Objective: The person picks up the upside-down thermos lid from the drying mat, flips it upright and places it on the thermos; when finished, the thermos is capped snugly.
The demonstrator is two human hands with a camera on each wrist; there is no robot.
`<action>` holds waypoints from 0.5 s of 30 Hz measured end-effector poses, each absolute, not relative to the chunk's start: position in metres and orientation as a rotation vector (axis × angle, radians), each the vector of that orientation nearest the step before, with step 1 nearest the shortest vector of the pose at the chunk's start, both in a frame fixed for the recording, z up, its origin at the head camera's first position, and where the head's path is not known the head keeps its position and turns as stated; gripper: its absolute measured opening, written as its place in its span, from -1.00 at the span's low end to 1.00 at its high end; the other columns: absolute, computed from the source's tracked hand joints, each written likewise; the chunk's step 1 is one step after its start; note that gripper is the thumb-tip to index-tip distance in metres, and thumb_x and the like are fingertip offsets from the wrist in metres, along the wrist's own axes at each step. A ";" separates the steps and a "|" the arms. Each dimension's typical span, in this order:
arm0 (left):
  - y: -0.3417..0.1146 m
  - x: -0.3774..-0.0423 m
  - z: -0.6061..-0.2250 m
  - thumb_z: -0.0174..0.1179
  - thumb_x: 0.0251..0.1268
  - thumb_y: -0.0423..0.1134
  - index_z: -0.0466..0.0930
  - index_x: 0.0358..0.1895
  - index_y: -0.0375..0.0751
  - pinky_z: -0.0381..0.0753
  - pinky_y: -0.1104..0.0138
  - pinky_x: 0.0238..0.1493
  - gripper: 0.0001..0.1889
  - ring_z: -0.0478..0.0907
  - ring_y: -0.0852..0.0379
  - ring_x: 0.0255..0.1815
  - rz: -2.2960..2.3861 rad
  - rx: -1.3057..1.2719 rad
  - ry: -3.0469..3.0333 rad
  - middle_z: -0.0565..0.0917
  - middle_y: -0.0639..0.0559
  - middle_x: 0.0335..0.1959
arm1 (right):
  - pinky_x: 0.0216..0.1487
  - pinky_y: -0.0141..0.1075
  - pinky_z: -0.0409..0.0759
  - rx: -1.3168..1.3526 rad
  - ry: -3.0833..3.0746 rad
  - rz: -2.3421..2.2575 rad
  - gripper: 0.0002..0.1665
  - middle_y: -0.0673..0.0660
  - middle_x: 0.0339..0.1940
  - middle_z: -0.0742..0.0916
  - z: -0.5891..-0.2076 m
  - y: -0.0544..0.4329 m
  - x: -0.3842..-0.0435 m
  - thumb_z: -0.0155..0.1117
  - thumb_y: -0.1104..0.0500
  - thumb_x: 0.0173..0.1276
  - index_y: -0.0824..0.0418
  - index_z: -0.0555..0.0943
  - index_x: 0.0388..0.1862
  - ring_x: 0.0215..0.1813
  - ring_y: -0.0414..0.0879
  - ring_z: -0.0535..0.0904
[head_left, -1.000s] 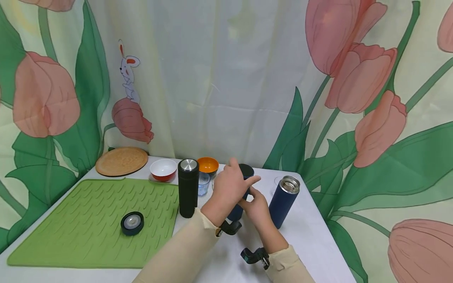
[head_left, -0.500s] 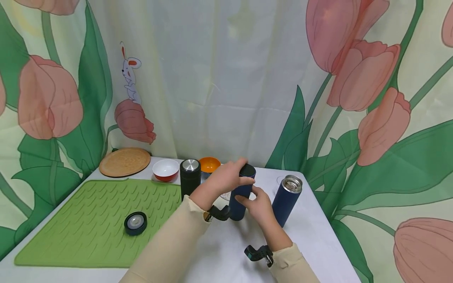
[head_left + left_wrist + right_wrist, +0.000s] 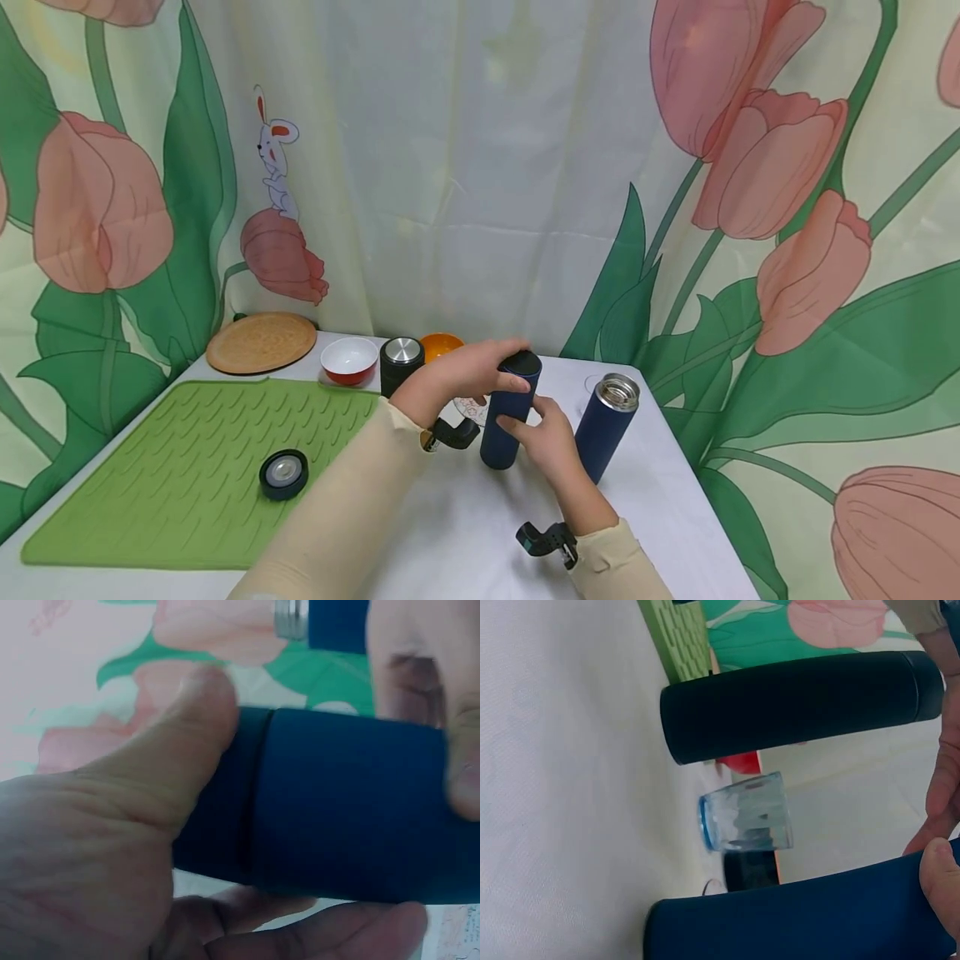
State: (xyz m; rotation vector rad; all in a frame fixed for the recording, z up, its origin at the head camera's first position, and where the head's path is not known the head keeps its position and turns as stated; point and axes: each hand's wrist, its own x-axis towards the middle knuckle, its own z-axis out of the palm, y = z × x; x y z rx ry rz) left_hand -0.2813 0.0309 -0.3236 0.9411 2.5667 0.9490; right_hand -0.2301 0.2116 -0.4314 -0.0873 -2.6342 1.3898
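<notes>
A dark blue vacuum flask (image 3: 499, 442) stands slightly tilted on the white tabletop. My left hand (image 3: 467, 371) holds its dark lid (image 3: 522, 362) from above; in the left wrist view, thumb and fingers lie on opposite sides of the lid (image 3: 225, 802), near a narrow seam. Lower down, my right hand (image 3: 551, 440) grips the flask's body, its thumb at the near side. Just to the right is a second blue flask (image 3: 603, 429), lidless, its steel mouth showing. A loose dark lid (image 3: 283, 475) lies inside up on the green mat (image 3: 172, 500).
A black flask (image 3: 401, 358) with a silver top stands left, partly behind my left arm. Behind are a red-and-white bowl (image 3: 349, 358), an orange bowl (image 3: 441, 343) and a round wooden board (image 3: 261, 342). A clear glass (image 3: 748, 814) shows in the right wrist view.
My left hand has turned about the lid, its wrist and forearm swinging left. The glass behind is now hidden in the head view. My right hand keeps its hold on the flask.
</notes>
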 end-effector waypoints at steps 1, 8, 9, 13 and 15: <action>0.032 -0.279 -0.324 0.29 0.50 0.12 0.25 0.62 0.28 0.81 0.15 -0.26 -0.30 0.71 -0.08 -0.05 0.941 0.921 2.591 0.52 -0.11 0.39 | 0.51 0.31 0.42 -0.087 -2.631 1.391 -0.17 0.33 0.53 0.55 -0.431 0.212 -0.230 0.60 -0.12 0.29 0.19 0.59 0.45 0.60 0.33 0.40; 0.020 -0.225 -0.356 0.17 0.64 0.07 -0.31 0.78 0.12 0.76 0.08 0.11 -0.05 0.77 -0.05 0.09 0.849 0.780 2.886 0.66 -0.15 0.38 | 0.51 0.36 0.39 -0.117 -2.642 1.418 -0.16 0.33 0.52 0.57 -0.438 0.206 -0.227 0.57 -0.15 0.32 0.15 0.56 0.50 0.59 0.34 0.42; 0.014 -0.212 -0.363 0.16 0.64 0.05 -0.30 0.78 0.10 0.78 0.13 0.01 -0.06 0.79 0.02 -0.03 0.832 0.781 2.919 0.74 -0.11 0.26 | 0.51 0.37 0.38 -0.126 -2.650 1.419 -0.14 0.33 0.52 0.57 -0.439 0.205 -0.226 0.56 -0.16 0.33 0.15 0.55 0.51 0.59 0.35 0.42; -0.017 -0.164 -0.386 0.18 0.63 -0.01 0.25 0.65 0.09 0.65 0.36 -0.34 -0.37 0.62 0.31 -0.41 0.787 0.897 3.052 0.81 0.17 -0.13 | 0.53 0.37 0.36 -0.156 -2.652 1.410 -0.07 0.33 0.52 0.57 -0.440 0.205 -0.225 0.54 -0.19 0.35 0.18 0.48 0.57 0.60 0.35 0.40; -0.034 -0.151 -0.395 0.24 0.59 -0.09 0.54 0.45 0.11 0.62 0.42 -0.37 -0.56 0.59 0.38 -0.43 0.802 0.938 3.156 0.80 0.26 -0.23 | 0.55 0.36 0.32 -0.173 -2.639 1.424 -0.03 0.34 0.55 0.54 -0.438 0.206 -0.226 0.53 -0.21 0.36 0.20 0.43 0.60 0.63 0.36 0.36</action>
